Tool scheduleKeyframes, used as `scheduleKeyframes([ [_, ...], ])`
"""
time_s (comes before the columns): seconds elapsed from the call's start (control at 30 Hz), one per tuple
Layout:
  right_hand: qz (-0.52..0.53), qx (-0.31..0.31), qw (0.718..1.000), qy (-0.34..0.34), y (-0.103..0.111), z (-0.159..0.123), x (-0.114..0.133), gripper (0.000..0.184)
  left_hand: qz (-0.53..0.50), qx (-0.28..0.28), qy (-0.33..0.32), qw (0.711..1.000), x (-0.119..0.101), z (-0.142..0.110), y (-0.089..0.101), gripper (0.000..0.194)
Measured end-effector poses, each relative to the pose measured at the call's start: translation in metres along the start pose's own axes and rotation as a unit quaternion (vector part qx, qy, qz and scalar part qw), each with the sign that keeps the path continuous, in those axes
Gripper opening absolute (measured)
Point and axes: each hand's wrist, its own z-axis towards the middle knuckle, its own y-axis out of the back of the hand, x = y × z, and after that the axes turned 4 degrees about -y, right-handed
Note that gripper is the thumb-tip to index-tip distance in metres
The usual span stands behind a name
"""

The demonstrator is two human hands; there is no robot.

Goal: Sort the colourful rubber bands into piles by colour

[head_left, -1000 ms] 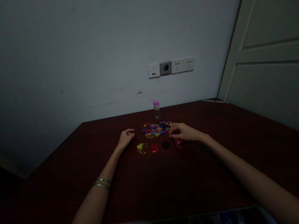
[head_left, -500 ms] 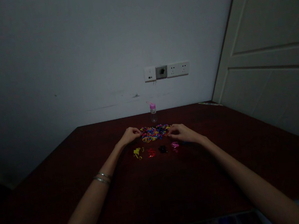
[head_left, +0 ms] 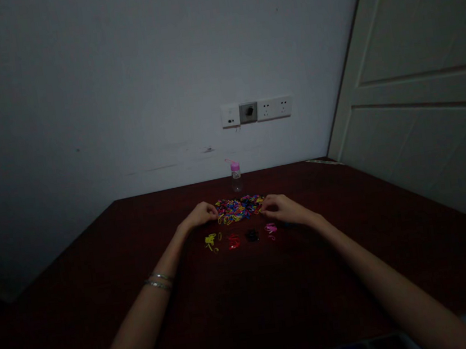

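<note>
Fingers curled and nearly closed, the left hand (head_left: 204, 213) is at the left edge of the mixed pile (head_left: 235, 210) of small colorful bands; whether it has hold of one I cannot tell. At the pile's right edge, the right hand (head_left: 283, 209) has its thumb and fingertips close together, in a loose pinch (too dim and small to tell if a band is between them). The pile lies on the dark red table (head_left: 248, 297), between the two hands. Nearer the person sit four little groups in a row, from left to right: yellow bands (head_left: 211, 241), red bands (head_left: 233, 242), black bands (head_left: 252, 235) and pink bands (head_left: 271, 228). Behind the pile, a clear bottle (head_left: 236, 181) with a pink cap stands upright near the wall (head_left: 142, 95).
</note>
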Motion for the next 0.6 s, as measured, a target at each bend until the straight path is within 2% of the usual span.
scheduleKeyframes([
  [0.17,0.006,-0.005,1.000,0.000,0.003,-0.002,0.001,0.014,-0.022,-0.032,-0.003,0.999,-0.009,-0.002,0.008,0.016],
  [0.43,0.004,0.009,1.000,-0.004,0.002,-0.003,-0.001,0.014,-0.019,-0.079,-0.015,0.997,-0.006,0.000,0.019,0.013],
  [0.6,-0.002,0.008,1.000,-0.017,0.001,-0.003,-0.003,0.013,-0.027,-0.101,-0.036,0.994,-0.014,0.000,0.026,0.013],
])
